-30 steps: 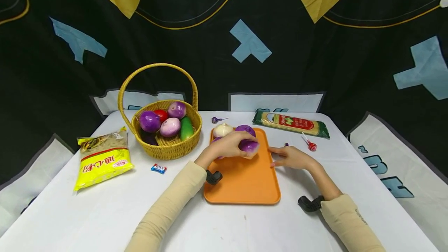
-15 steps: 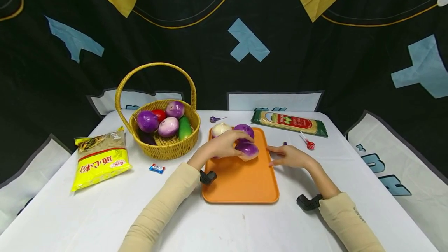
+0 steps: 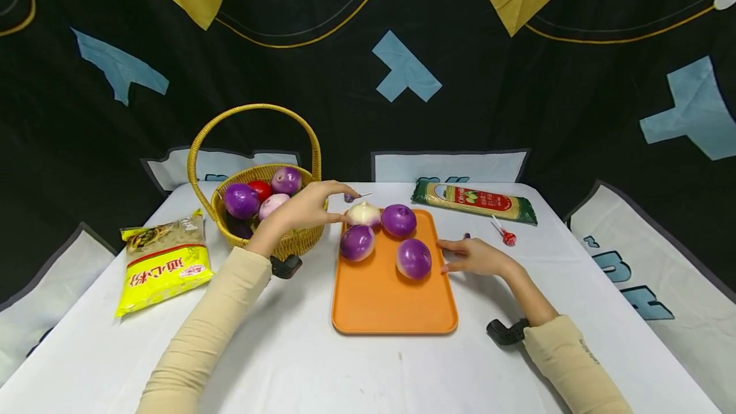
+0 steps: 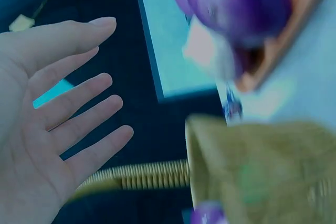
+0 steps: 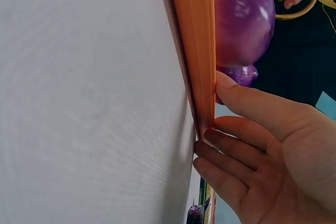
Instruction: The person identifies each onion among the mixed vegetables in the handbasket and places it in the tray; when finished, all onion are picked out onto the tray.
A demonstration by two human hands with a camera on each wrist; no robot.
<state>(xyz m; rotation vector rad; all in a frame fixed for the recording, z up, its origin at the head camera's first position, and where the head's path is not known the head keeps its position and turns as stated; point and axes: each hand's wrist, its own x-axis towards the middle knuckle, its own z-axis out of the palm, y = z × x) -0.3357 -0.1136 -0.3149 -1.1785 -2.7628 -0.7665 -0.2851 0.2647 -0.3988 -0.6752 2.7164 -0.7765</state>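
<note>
Several purple onions lie on the orange tray [image 3: 397, 312]. One onion [image 3: 413, 259] sits near the tray's right side, another onion [image 3: 357, 243] on the left, and one more onion [image 3: 398, 220] behind them beside a pale-topped onion [image 3: 363, 214]. My left hand [image 3: 305, 206] is over the right side of the wicker basket [image 3: 276, 249], fingers spread and holding nothing; the left wrist view shows the bare palm [image 4: 31, 145]. At the tray's right edge my right hand [image 3: 477, 257] rests thumb and fingertips against the rim, seen close in the right wrist view.
Inside the basket are a purple onion [image 3: 241, 200], a red tomato [image 3: 260, 191] and others. A yellow bag [image 3: 167, 264] lies left. Behind the tray is a long green-ended packet [image 3: 474, 203]. A red lollipop [image 3: 508, 238] lies right, a purple lollipop [image 3: 349, 197] at the back.
My left hand has let go of the front right onion, leaving it on the tray, and moved left to the basket. My right hand stays at the tray edge.
</note>
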